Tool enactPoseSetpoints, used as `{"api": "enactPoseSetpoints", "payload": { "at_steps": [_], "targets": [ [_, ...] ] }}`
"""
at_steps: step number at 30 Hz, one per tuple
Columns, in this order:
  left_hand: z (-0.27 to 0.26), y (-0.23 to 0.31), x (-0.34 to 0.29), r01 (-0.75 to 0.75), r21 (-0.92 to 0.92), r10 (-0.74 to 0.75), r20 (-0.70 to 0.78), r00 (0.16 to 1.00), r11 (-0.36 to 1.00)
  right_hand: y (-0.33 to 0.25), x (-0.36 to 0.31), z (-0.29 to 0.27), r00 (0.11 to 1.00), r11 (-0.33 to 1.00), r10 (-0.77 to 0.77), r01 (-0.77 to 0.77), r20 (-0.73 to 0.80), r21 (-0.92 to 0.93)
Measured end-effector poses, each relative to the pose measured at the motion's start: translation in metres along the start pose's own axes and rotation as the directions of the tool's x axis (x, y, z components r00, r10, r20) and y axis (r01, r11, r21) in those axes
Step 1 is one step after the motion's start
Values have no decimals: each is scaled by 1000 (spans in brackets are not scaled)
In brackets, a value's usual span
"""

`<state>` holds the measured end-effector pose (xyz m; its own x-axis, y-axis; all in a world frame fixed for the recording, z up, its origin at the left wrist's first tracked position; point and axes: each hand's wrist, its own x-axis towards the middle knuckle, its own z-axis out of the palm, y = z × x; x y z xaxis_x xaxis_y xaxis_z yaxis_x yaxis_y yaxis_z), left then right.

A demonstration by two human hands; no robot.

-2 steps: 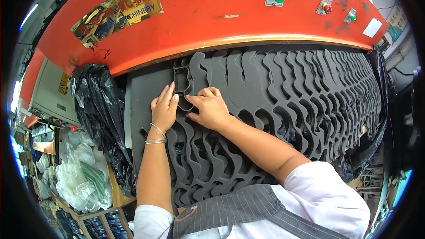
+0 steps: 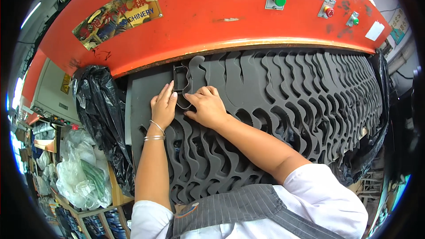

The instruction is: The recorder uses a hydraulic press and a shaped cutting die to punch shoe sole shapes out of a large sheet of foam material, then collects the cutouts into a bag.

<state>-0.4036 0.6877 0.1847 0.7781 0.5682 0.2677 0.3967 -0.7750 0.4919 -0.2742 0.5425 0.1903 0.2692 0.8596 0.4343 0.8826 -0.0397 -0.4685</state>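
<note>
A dark metal cutting die (image 2: 191,82), shaped as a long wavy-sided outline with cross braces, rests on a dark grey foam sheet (image 2: 148,86). Along its left side, near the close end, my left hand (image 2: 164,106) holds the rim with fingers stretched forward and close together. My right hand (image 2: 207,106) grips the opposite side, thumb and forefinger at the rim and the other fingers curled. Wavy cut-outs lie in rows to the right of the die and below both hands. My fingers hide part of the die's near end.
The red press beam (image 2: 195,22) spans the far edge of the sheet, with green buttons (image 2: 279,0) and a red knob (image 2: 329,12). Black plastic (image 2: 99,110) hangs at the left, and more black plastic (image 2: 354,163) at the right. Clear bags (image 2: 79,172) sit lower left.
The view has shifted very slightly. Both hands and the die keep nearly the same place on the sheet.
</note>
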Motion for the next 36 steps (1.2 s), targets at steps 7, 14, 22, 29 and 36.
{"api": "enactPoseSetpoints", "payload": {
  "at_steps": [7, 14, 22, 29, 36],
  "targets": [
    [-7, 16, 9, 29, -693, -391, -372, 842, 721, 29, -4, -98, 991, 986, -122, 113, 61, 125],
    [33, 170, 62, -176, -548, 41, -250, 967, 818, 184, -40, -309, 551, 993, 112, -88, -827, 75],
    [40, 335, 127, -584, -367, 488, -325, 810, 724, 412, -104, -502, 87, 758, 243, -638, -966, 133],
    [59, 303, 69, -385, -452, 377, -111, 920, 805, 381, -143, -487, 380, 881, 472, -167, -796, 443],
    [42, 201, -131, 86, -309, -19, 215, 976, 947, 423, -209, -515, 493, 939, 233, -339, -838, 62]
  ]
}}
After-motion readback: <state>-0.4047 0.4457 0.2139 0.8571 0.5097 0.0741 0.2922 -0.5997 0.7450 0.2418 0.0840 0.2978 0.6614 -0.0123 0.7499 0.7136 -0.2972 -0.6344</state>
